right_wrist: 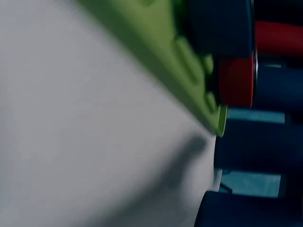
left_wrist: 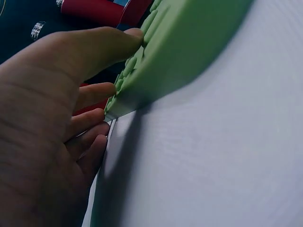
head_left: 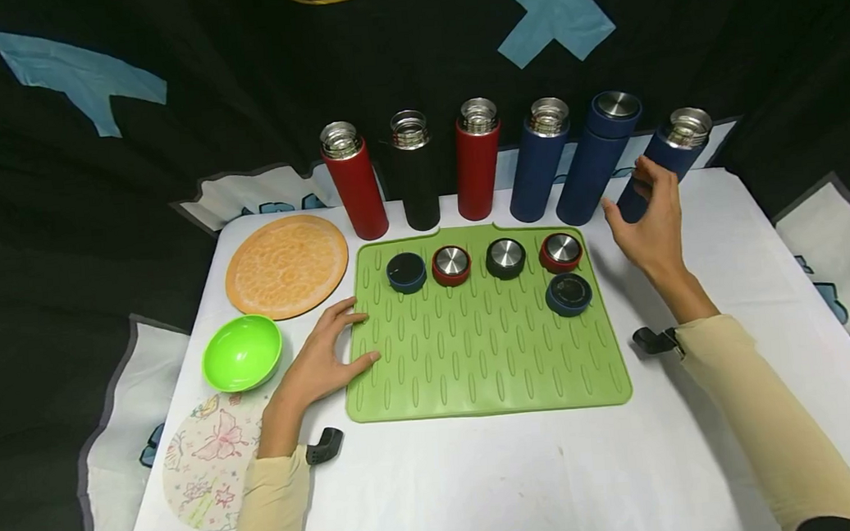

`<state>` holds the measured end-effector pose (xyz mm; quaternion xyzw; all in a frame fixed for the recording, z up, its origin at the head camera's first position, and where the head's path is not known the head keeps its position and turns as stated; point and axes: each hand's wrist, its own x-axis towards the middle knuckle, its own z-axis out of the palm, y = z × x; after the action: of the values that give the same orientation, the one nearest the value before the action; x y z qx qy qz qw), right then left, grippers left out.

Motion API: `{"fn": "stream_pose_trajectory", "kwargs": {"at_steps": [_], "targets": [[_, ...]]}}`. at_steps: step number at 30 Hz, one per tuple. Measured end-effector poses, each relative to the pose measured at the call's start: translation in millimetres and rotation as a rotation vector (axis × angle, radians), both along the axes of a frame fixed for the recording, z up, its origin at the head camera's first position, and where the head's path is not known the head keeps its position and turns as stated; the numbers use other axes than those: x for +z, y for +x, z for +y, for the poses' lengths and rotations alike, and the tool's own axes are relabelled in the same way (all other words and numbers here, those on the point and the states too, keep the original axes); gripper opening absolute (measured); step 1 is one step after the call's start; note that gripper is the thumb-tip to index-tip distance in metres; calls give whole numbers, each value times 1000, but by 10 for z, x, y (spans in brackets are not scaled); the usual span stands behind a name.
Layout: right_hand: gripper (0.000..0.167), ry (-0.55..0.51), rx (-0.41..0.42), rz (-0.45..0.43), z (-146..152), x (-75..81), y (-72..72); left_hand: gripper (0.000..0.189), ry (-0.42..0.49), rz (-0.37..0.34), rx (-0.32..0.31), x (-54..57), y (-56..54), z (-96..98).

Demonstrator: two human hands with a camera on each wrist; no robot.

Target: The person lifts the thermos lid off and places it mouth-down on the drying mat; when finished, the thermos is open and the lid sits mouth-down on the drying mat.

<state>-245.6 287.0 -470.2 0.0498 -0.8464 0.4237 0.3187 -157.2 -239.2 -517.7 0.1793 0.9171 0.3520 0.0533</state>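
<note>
My left hand [head_left: 319, 357] lies at the left edge of a green ridged mat [head_left: 469, 361], fingers spread and thumb over the rim. At the far right, my right hand [head_left: 652, 229] is beside a navy thermos flask [head_left: 658, 159] without a lid. Its fingers overlap the flask in the head view and the thumb appears apart from it; whether they touch, I cannot tell. The right wrist view leaves this hand out of sight. Along the mat's back lie a dark blue lid [head_left: 407, 272], red lids [head_left: 450, 265] and a black lid [head_left: 506, 258]. Another blue lid [head_left: 568, 294] sits nearer me.
Behind the mat stand open flasks: red [head_left: 362, 192], black [head_left: 418, 184], red [head_left: 478, 171] and navy [head_left: 537, 171]. A navy flask [head_left: 595, 163] has its lid on. To the left are an orange round mat [head_left: 287, 267], a green bowl [head_left: 242, 353] and a butterfly-patterned round mat [head_left: 213, 469].
</note>
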Motion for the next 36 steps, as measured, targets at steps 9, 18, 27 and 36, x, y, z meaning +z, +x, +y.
{"fn": "stream_pose_trajectory", "kwargs": {"at_steps": [9, 18, 27, 36], "targets": [[92, -34, 14, -183, -187, 37, -289, 66, 1, 13, -12, -7, -6, -4], [103, -53, -37, -244, -273, 3, -478, 65, -35, 15, -7, 0, 7, 8], [99, -38, -28, -163, -277, -38, -498, 66, -108, 66, 2, 29, 35, 37], [101, -38, 19, -153, -271, -46, -408, 65, -164, 106, 11, 39, 44, 38]]}}
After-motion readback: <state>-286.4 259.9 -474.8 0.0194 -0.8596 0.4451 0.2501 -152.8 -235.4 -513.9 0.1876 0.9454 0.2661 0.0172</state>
